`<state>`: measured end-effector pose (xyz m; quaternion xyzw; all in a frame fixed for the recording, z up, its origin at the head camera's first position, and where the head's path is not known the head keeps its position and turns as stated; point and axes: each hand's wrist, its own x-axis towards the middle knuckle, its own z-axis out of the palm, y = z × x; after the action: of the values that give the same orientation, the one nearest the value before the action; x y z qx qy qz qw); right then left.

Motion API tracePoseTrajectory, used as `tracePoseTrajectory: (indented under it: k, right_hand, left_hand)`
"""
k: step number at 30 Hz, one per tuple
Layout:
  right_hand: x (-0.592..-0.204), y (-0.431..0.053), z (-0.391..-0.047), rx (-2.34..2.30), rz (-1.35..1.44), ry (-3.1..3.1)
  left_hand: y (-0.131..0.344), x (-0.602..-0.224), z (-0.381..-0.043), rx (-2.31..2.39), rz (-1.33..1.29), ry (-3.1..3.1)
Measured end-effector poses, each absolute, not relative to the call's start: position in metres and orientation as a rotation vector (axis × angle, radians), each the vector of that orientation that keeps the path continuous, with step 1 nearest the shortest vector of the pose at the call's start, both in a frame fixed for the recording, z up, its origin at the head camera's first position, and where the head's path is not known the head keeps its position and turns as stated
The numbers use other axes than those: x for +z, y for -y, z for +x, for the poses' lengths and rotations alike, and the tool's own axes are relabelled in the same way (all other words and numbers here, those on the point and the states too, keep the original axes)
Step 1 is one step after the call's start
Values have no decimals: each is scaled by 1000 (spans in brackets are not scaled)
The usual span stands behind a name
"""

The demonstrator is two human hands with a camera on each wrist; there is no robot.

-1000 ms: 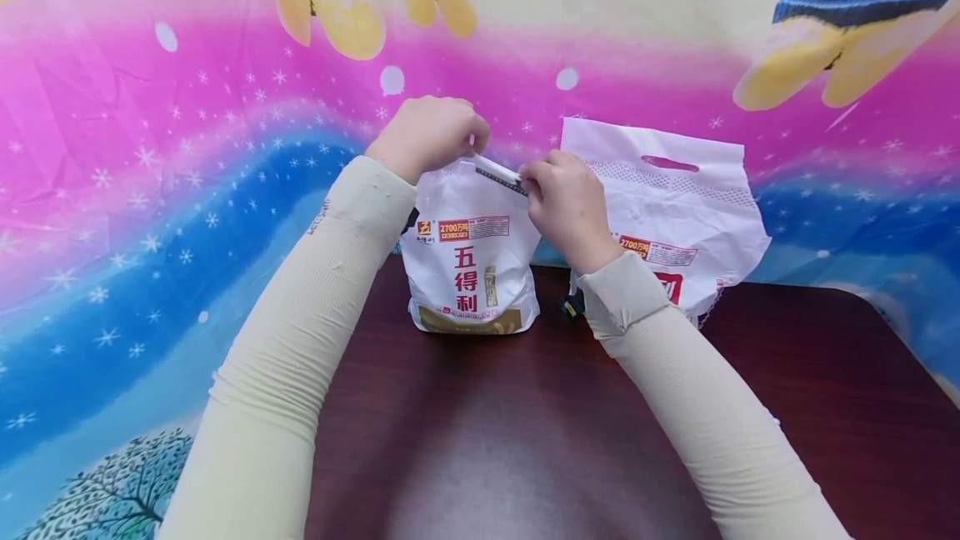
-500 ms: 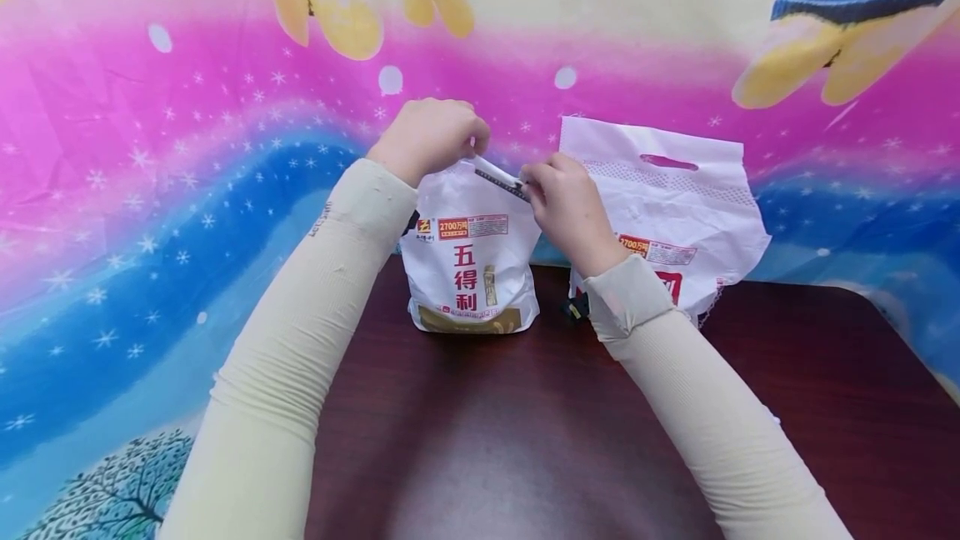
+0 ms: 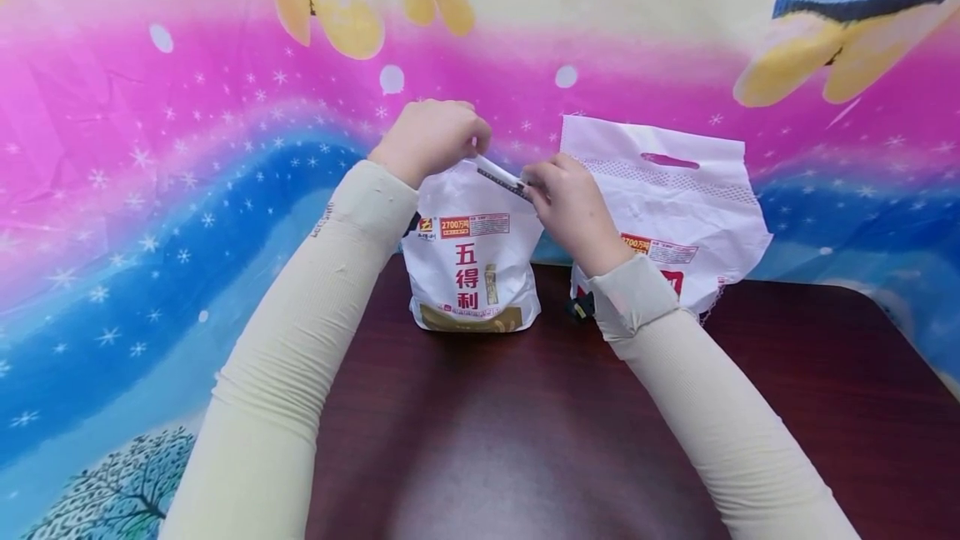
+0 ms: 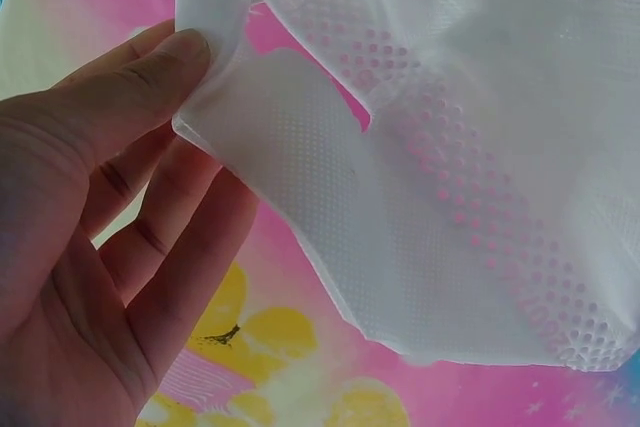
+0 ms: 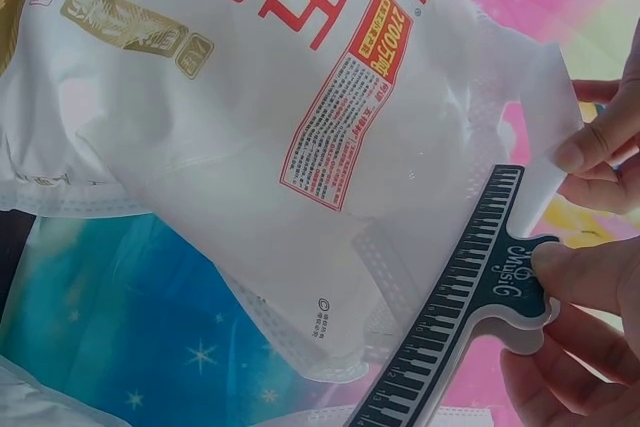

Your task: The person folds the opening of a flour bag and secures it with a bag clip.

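Note:
A white flour bag (image 3: 474, 227) with red characters stands upright on the table. Its top flap is folded over, pinched by my left hand (image 3: 433, 138) between thumb and fingers; the left wrist view shows the handle slot (image 4: 300, 42) beside them. My right hand (image 3: 573, 211) pinches the lever of a long sealing clip (image 5: 447, 297), printed with piano keys and the word Music. The clip lies across the bag's top, slanting down from the left hand to the right. Whether its jaws grip the bag, I cannot tell.
A second white bag (image 3: 667, 198) with a cut-out handle stands right behind my right hand. Both are on a dark reddish-brown table (image 3: 495, 432). A patterned cloth (image 3: 247, 148) hangs behind. Small black devices (image 3: 580, 307) show near the wrists.
My right hand has shifted very slightly to the right and down. The left hand, the clip and both bags hold nearly the same places.

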<state>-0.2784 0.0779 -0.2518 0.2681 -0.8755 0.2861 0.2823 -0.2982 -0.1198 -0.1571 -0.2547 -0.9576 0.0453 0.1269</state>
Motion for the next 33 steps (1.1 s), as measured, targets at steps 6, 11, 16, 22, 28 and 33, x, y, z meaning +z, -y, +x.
tracePoseTrajectory:
  k: [6, 11, 16, 22, 28, 33]
  right_hand:
    - [-252, -78, -277, 789, 717, 2351]
    - [-253, -79, -276, 805, 721, 2346]
    - [-253, -80, -275, 824, 719, 2341]
    - [-251, -80, -272, 840, 716, 2359]
    - [-254, -83, -272, 849, 738, 2336]
    - [-257, -88, -270, 869, 718, 2326]
  left_hand:
    - [120, -159, -299, 118, -729, 2781]
    - [121, -162, -300, 100, -724, 2780]
    - [122, -163, -298, 93, -728, 2777]
    - [122, -163, -297, 89, -735, 2770]
    - [122, -163, -296, 98, -734, 2763]
    - [122, -164, -295, 98, -733, 2757]
